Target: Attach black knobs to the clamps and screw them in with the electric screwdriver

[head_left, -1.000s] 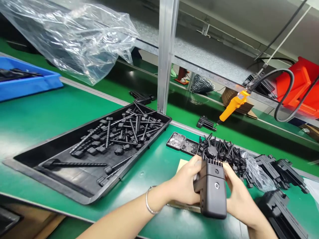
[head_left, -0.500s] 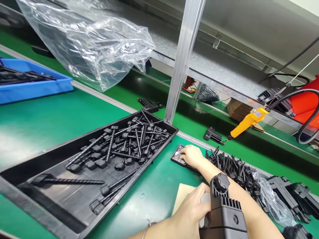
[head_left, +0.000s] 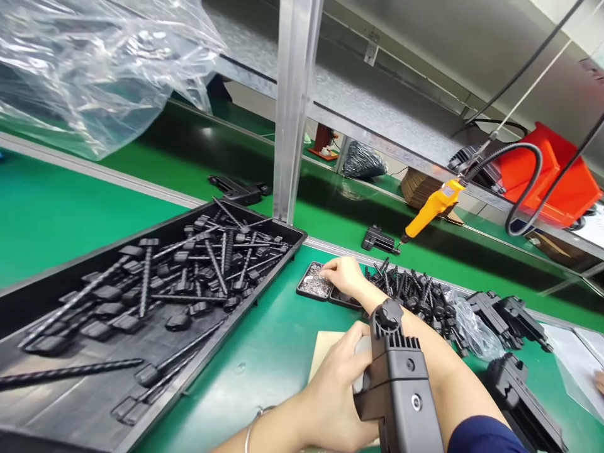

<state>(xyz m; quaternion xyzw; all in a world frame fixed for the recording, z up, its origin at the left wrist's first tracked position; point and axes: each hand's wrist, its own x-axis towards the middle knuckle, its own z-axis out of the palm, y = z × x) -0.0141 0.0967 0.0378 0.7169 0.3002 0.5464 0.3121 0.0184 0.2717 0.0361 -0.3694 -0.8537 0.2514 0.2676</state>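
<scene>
My left hand, with a thin bracelet at the wrist, is wrapped round a black plastic assembly topped by a ridged knob. Farther off, my right hand reaches into a small black tray of tiny metal parts, its fingertips pinched together. What those fingertips hold, if anything, is too small to make out. Beneath my left hand lies a tan sheet. Black threaded screws with knobs are piled just right of my right wrist.
A long black tray of knobbed screws fills the left. A yellow electric screwdriver hangs at the right, near a metal post. More black assemblies and a clear bag lie right. A person's fingertips show at the right edge.
The view has shifted right, so the blue bin has left it and more of the right side shows. My left hand still holds the assembly; my right fingers remain at the small tray.
</scene>
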